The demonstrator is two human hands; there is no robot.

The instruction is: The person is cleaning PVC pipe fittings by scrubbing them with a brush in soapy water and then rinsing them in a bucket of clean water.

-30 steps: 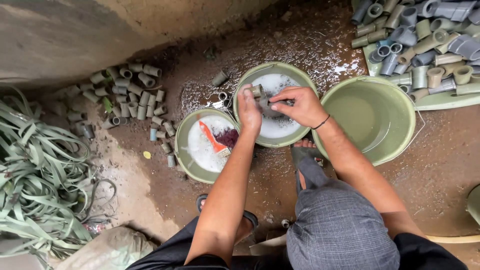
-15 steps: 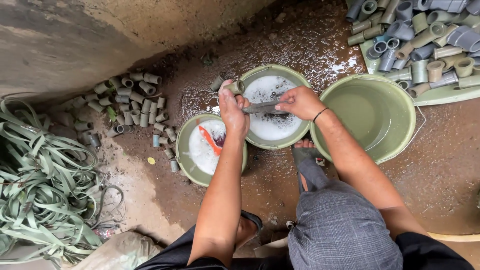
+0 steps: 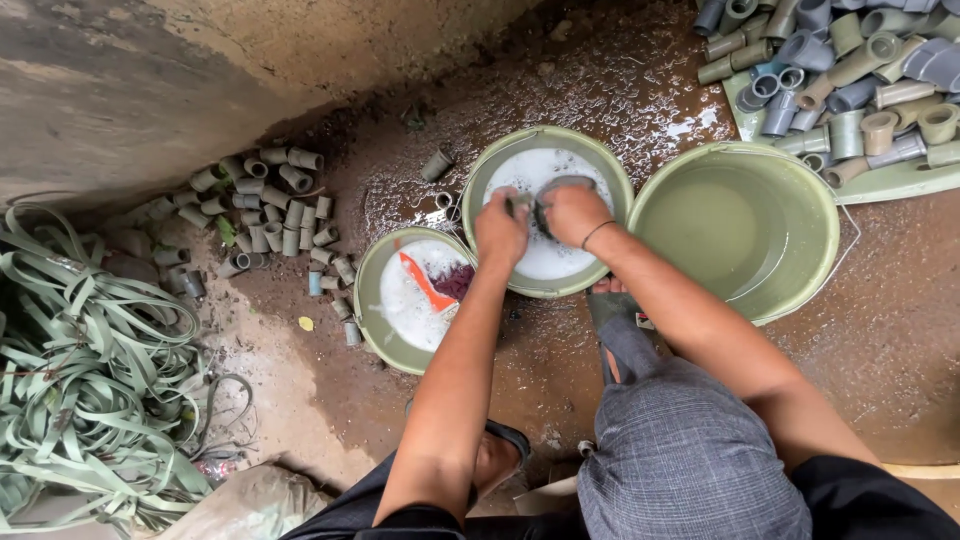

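Over the soapy green basin (image 3: 610, 175), both hands are now dipping lower, the left hand (image 3: 500, 228) and right hand (image 3: 572, 212) pinching a grey pipe piece (image 3: 556, 186) in their fingers.

Both forearms bare, no sleeves in view. Thin dark band on wrist of right hand (image 3: 572, 213); left hand (image 3: 500, 230) unadorned. Grey fine-checked cloth shorts (image 3: 680, 450) over knee, dark top at bottom edge, grey flip-flop sandal (image 3: 612, 308).

Wet dirt floor (image 3: 890, 330), concrete wall (image 3: 150, 70).
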